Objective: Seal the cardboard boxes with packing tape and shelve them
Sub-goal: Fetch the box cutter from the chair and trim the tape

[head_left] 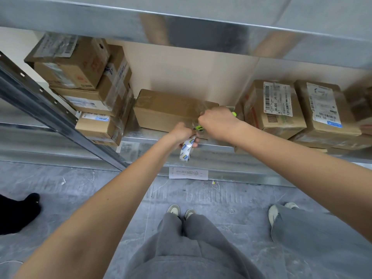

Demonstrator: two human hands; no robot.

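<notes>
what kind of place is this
Most likely a stockroom or small warehouse: galvanised metal shelving holds stacked cardboard boxes bearing barcode shipping labels, above a bare grey floor. The left hand holds a tape roll at a plain box.
</notes>
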